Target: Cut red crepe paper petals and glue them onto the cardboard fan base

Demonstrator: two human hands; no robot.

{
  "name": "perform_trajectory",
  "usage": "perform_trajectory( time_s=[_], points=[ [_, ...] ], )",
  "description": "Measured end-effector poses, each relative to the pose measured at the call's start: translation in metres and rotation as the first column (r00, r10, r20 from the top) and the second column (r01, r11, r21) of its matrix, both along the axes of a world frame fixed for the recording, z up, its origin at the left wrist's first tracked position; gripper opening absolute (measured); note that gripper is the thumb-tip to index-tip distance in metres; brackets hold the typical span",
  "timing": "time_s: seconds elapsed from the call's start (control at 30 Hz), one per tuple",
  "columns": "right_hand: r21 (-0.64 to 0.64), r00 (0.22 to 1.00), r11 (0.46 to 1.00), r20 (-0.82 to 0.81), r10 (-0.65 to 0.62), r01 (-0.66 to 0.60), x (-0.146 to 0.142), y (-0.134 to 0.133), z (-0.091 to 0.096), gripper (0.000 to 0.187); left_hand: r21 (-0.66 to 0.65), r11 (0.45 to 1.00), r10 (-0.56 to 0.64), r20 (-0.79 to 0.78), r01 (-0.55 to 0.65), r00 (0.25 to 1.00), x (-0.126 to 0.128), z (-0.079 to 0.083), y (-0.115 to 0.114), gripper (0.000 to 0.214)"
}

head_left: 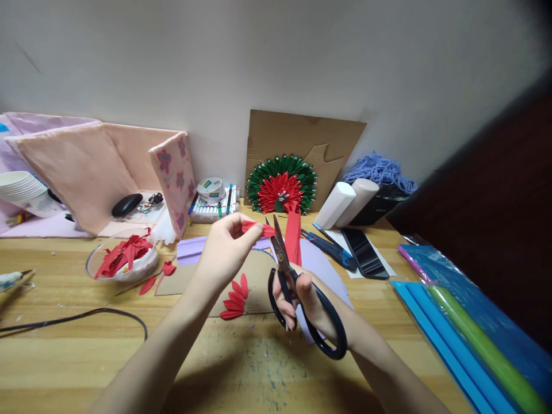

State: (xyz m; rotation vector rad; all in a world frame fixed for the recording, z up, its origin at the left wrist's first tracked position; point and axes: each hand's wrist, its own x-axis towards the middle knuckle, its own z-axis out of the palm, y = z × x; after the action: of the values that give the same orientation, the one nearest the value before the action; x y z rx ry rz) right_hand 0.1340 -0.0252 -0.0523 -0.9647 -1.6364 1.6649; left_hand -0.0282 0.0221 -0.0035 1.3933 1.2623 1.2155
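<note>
My left hand (228,244) pinches a small folded piece of red crepe paper (257,229) between thumb and fingers. Black-handled scissors (282,259) are in my right hand (306,296), with fingers through the loops. Their blades point up and stand slightly apart at the right end of the red paper; whether they touch it I cannot tell. Below, several red paper petals (235,300) form a half-flower on a piece of brown cardboard (261,296). A long red paper strip (293,236) lies behind the scissors, near a green and red peacock-like fan (282,187) against upright cardboard (302,132).
At left, a clear bowl (92,265) holds red scraps, with loose petals (148,285) beside it and a black cable (86,313) in front. Purple paper (190,251) lies behind the cardboard. A phone (365,253) and utility knife (330,250) lie right; rolled coloured sheets (470,339) fill the right edge.
</note>
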Motion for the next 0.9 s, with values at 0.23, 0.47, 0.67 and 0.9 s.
perform_trajectory(
  time_s=[0.23, 0.47, 0.67, 0.9],
  points=[
    [-0.029, 1.0, 1.0, -0.013, -0.006, 0.005, 0.0, 0.0005, -0.0003, 0.07, 0.003, 1.0, 0.008, -0.006, -0.008, 1.0, 0.0, -0.0007, 0.001, 0.018],
    [-0.044, 0.999, 0.999, -0.041, -0.018, 0.016, 0.0006, 0.002, -0.0018, 0.064, -0.003, 1.0, 0.019, -0.004, -0.019, 1.0, -0.0017, -0.0036, 0.0043, 0.018],
    [-0.031, 0.999, 0.999, -0.047, -0.009, 0.007, 0.002, 0.0035, -0.0037, 0.056, -0.006, 1.0, 0.026, 0.02, -0.026, 0.999, -0.0016, -0.0019, 0.004, 0.017],
    [-0.012, 0.998, 0.998, 0.04, -0.054, 0.054, 0.0013, 0.0041, -0.0031, 0.05, 0.007, 0.999, 0.047, 0.028, -0.047, 0.999, -0.0026, 0.0016, 0.0039, 0.018]
  ],
)
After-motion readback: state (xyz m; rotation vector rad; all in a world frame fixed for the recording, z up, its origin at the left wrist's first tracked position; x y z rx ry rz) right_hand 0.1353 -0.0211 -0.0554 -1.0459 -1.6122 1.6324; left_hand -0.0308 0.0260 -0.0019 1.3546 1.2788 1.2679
